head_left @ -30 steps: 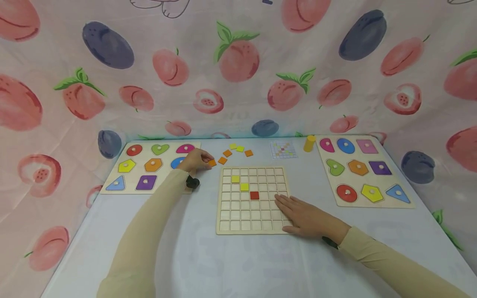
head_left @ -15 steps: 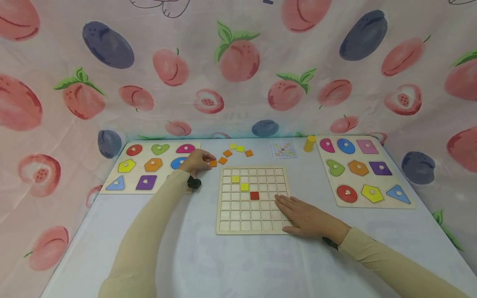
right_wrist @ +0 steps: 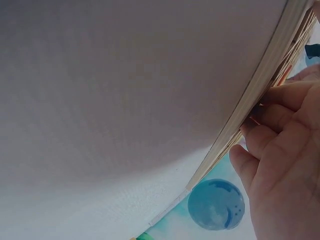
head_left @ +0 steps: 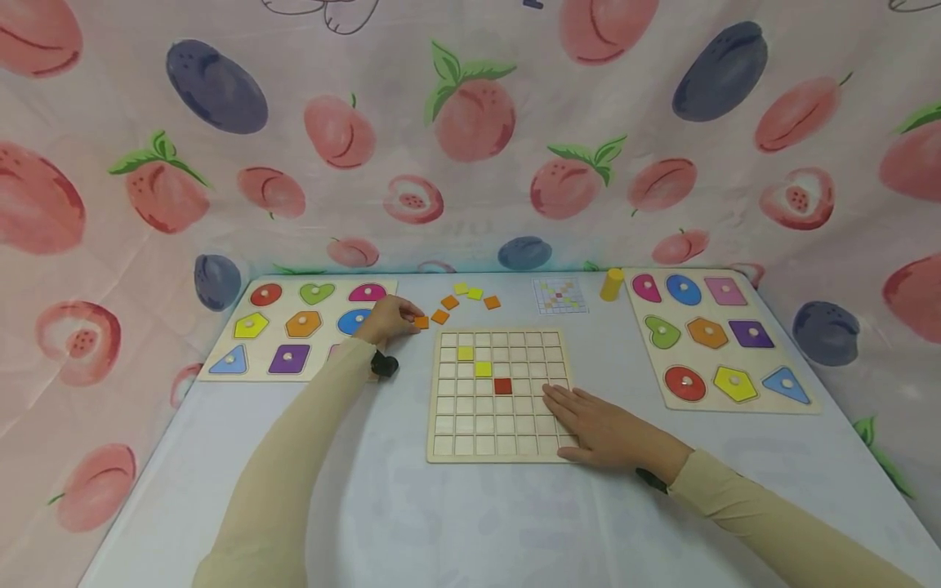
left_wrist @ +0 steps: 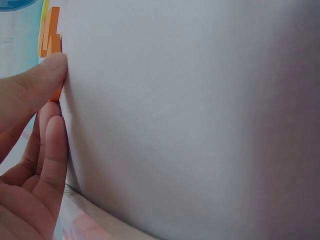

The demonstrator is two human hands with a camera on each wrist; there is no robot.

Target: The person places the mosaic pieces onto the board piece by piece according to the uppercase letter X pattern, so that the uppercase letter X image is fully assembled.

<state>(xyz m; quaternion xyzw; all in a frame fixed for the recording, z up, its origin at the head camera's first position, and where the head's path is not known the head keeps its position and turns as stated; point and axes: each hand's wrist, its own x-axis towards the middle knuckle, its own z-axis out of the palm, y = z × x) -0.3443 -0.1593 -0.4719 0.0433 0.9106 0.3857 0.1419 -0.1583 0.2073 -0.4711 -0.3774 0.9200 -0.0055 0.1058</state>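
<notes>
My left hand (head_left: 390, 319) is at the right edge of the left shape puzzle, pinching an orange square tile (head_left: 421, 322) between thumb and fingers. The left wrist view shows the thumb against that tile (left_wrist: 56, 92), low on the table. My right hand (head_left: 606, 427) lies with fingers extended on the right edge of a wooden grid board (head_left: 465, 425). Two yellow tiles (head_left: 483, 369) and one red tile (head_left: 503, 386) sit diagonally in the board's cells. In the right wrist view the fingers rest over the board's edge (right_wrist: 235, 112).
Behind the board lie more orange tiles (head_left: 440, 316) and two loose yellow tiles (head_left: 474, 293). A printed pattern card (head_left: 559, 296) and a yellow cylinder (head_left: 612, 284) stand farther right. Shape puzzles flank both sides, left (head_left: 257, 353) and right (head_left: 724, 355). A fruit-print cloth (head_left: 470, 212) hangs behind.
My left hand and the orange tile at its fingertips have shifted slightly right. The right hand stays in place on the board.
</notes>
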